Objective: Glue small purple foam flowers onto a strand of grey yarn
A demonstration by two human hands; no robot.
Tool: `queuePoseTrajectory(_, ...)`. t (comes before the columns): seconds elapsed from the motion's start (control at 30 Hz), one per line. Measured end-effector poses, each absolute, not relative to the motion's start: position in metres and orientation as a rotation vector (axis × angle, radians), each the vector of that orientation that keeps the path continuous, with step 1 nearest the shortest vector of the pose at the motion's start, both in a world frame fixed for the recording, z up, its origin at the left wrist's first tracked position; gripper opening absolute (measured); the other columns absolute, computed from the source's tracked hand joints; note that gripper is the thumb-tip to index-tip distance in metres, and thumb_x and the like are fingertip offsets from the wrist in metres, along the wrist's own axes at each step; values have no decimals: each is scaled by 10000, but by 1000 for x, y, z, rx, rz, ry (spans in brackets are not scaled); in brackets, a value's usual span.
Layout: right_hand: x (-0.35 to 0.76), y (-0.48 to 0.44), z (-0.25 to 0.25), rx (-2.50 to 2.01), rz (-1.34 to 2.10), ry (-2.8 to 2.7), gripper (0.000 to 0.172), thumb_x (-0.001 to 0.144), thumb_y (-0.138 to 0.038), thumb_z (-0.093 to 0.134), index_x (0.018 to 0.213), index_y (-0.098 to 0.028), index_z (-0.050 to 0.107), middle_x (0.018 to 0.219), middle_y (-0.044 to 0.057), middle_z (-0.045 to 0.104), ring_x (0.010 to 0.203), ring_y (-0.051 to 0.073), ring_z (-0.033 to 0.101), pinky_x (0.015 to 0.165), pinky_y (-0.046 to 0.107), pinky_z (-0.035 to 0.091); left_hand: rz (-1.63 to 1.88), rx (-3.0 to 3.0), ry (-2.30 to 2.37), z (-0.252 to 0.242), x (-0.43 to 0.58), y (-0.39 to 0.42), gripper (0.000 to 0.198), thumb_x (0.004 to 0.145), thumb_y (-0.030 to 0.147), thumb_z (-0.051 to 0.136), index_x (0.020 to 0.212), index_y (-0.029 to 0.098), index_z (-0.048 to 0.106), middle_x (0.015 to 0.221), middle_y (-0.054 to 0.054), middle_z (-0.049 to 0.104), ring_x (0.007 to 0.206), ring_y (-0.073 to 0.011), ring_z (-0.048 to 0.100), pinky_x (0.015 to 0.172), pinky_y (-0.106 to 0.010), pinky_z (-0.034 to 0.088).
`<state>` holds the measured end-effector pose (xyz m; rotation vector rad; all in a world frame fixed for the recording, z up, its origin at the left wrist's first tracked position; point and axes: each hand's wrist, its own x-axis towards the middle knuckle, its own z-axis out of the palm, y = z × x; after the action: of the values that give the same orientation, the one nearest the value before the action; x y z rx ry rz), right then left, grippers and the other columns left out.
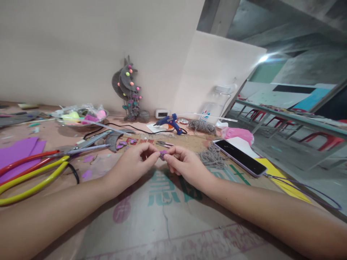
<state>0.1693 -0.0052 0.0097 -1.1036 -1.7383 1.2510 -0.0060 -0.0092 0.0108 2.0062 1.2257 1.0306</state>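
Both my hands meet over the printed cardboard [162, 216] on the table. My left hand [142, 157] pinches one side of a small purple piece [163, 154] between thumb and fingertips. From the other side, my right hand [184, 162] grips the same piece; its exact shape is mostly hidden by the fingers. A thin grey strand [165, 213] lies on the cardboard below the hands. Just beyond the fingers are small tweezers or snips [165, 144]. Grey yarn [213, 156] lies in a loose heap beside my right hand. Small grey and purple cut pieces [121, 145] lie left of my left hand.
Red-handled scissors [29, 162], yellow-handled scissors [35, 191] and purple sheets [21, 155] lie at left. Behind stand a bowl of pompoms [81, 117], a grey moon ornament [127, 85], a blue glue gun [172, 123] and a clear bottle [215, 104]. A phone [240, 157] lies at right.
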Motion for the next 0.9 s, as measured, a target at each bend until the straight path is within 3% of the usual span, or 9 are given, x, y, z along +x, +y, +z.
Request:
queuePoseTrajectory(0.37, 169, -6, 11, -1123, 1246, -1735, 168, 809, -336, 549, 798, -171, 522, 485, -73, 460, 422, 50, 387, 395, 172, 279, 1044, 2028, 1181, 9, -7, -10, 188, 847, 300, 474, 776, 176, 596, 700, 14, 614, 630, -128, 540, 560, -230, 394)
queuePoseTrajectory(0.57, 170, -5, 10, -1077, 1250, -1728, 192, 823, -360, 537, 816, -170, 517, 491, -77, 463, 401, 42, 348, 411, 177, 283, 1046, 2034, 1110, 5, -9, -6, 229, 891, 312, 428, 873, 185, 618, 810, -5, 641, 779, -151, 577, 695, -257, 429)
queuePoseTrajectory(0.7, 170, -4, 8, -1072, 1252, -1709, 182, 827, -357, 531, 822, -177, 512, 491, -77, 469, 394, 43, 346, 404, 175, 271, 1050, 2005, 1086, 4, -9, -6, 273, 907, 328, 396, 837, 183, 616, 788, -12, 634, 768, -156, 579, 692, -262, 438)
queuePoseTrajectory(0.9, 170, -4, 8, -1069, 1266, -1690, 189, 825, -354, 531, 850, -167, 520, 491, -76, 460, 393, 40, 343, 391, 167, 257, 1174, 1710, 1105, 7, -8, -6, 349, 914, 374, 336, 955, 170, 616, 818, -38, 638, 768, -166, 593, 692, -282, 473)
